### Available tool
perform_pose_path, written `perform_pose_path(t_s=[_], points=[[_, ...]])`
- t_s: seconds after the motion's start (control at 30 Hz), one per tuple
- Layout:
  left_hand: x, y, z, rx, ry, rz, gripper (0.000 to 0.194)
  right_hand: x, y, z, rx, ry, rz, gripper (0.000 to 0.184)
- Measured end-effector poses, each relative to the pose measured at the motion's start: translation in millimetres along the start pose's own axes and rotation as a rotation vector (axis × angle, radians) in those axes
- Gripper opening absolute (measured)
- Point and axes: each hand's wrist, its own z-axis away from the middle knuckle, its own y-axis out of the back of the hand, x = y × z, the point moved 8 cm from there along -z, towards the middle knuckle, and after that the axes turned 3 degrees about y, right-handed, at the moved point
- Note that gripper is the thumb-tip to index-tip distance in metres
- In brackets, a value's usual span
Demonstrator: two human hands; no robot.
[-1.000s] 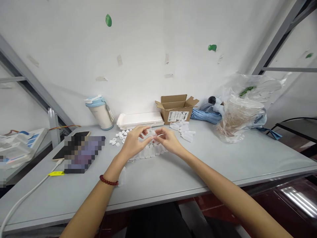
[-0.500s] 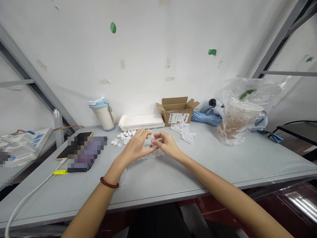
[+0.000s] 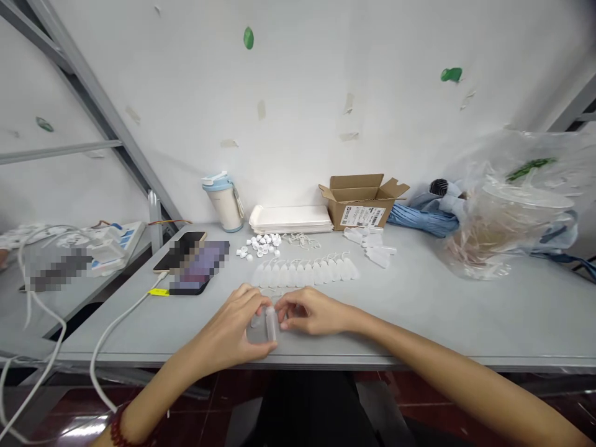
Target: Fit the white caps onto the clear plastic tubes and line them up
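Note:
Near the front edge of the grey table (image 3: 419, 323), my left hand (image 3: 233, 332) and my right hand (image 3: 310, 311) meet around a small clear plastic bottle (image 3: 270, 324) lying on the table. Both hands have their fingers curled and touch the bottle. Behind them runs a row of several similar small bottles (image 3: 305, 272) laid side by side. A cluster of small white caps (image 3: 259, 246) lies further back, with thin white loops (image 3: 302, 239) beside it. A few more loose bottles (image 3: 370, 242) sit to the right of the row.
A phone (image 3: 179, 251) on a white cable (image 3: 116, 329) lies at the left. At the back stand a blue-lidded cup (image 3: 222, 202), stacked white trays (image 3: 291, 218), an open cardboard box (image 3: 363, 202), a blue folded umbrella (image 3: 419, 217) and a plastic bag holding a drink cup (image 3: 507, 211).
Both hands have come back from the middle of the table to its front edge and lowered onto a bottle there. The row of bottles, hidden before, now shows. The view has shifted left.

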Motion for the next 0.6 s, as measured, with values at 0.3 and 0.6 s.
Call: perform_pose_path(t_s=[0.3,0.6], points=[[-11.0,3.1,-5.0,-0.077,-0.022,-0.001,0.037,0.5,1.8,-0.2,0.001,-0.006,0.12,0.026],[-30.5,6.2,0.1,-0.069,0.048,-0.02,0.053,-4.9,-1.8,0.5,0.029,0.095,0.187,0.021]])
